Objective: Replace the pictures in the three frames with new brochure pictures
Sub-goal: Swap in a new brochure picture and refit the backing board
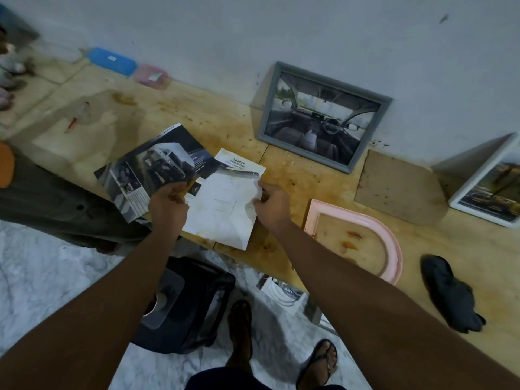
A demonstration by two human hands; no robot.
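My left hand (168,201) grips a dark car brochure (152,170) by its lower edge, lifted over the wooden table (197,114). My right hand (271,205) pinches the right edge of a white sheet (225,209), which lies over a "SAFETY" page (239,163). A grey frame (323,116) with a car-interior picture leans on the wall. At the far right a white frame (486,187) with a picture leans too. A pink frame (357,237) lies flat with nothing in it, the table showing through. A brown backing board (399,187) rests beside it.
A dark cloth (450,294) lies on the table at the right. Blue (112,61) and pink (152,76) boxes sit by the wall at the back left. Below the table edge stand a black stool (185,302) and my sandalled feet (281,347).
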